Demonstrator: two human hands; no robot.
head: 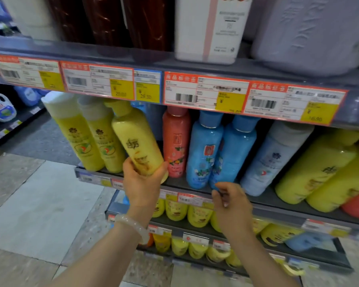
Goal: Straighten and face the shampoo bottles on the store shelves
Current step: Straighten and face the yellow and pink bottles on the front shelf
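Yellow bottle gripped by left hand; right hand loosely curled, empty; price tag reads 16.90.

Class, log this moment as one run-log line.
step: facing | left hand: grips yellow bottle near its base, tilted | right hand: loosely curled, holds nothing, by blue bottles | shelf

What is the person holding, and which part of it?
The left hand grips the yellow bottle around its bottom end, with the cap pointing up. The right hand holds nothing; its fingers are loosely curled by the blue bottles.
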